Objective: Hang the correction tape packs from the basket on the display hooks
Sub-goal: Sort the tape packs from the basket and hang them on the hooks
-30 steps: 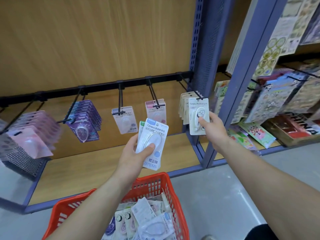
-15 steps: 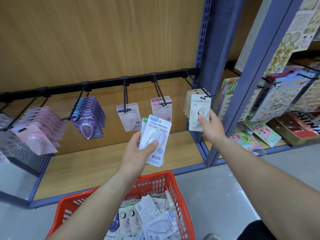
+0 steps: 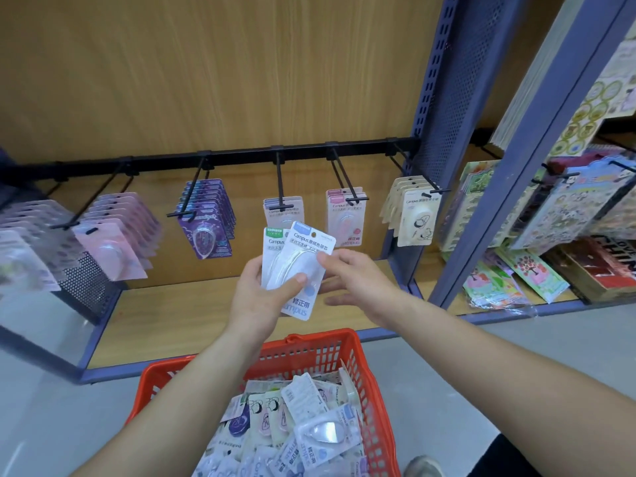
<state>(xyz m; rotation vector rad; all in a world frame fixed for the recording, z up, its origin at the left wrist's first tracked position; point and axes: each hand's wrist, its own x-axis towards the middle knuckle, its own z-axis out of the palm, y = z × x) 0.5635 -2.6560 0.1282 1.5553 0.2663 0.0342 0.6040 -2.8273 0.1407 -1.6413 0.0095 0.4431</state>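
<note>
My left hand (image 3: 261,297) grips two white correction tape packs (image 3: 303,256), a blue-topped one in front of a green-topped one, below the hooks. My right hand (image 3: 354,280) touches the front pack's right edge with its thumb, fingers spread behind it. The red basket (image 3: 309,352) below holds several more packs (image 3: 296,428). Along the black rail (image 3: 241,156), hooks carry pink packs (image 3: 113,246), purple packs (image 3: 208,218), blue-topped packs (image 3: 283,210), pink-topped packs (image 3: 344,215) and cream packs (image 3: 414,215).
A black mesh holder (image 3: 86,287) stands at the left of the wooden shelf (image 3: 192,321). A blue upright (image 3: 509,160) separates this bay from sticker sheets (image 3: 568,215) hanging on the right. Grey floor lies below, and a shoe (image 3: 425,468) shows beside the basket.
My right hand let go of the cream pack, which now hangs on the rightmost hook, and came back left to the packs in my left hand.
</note>
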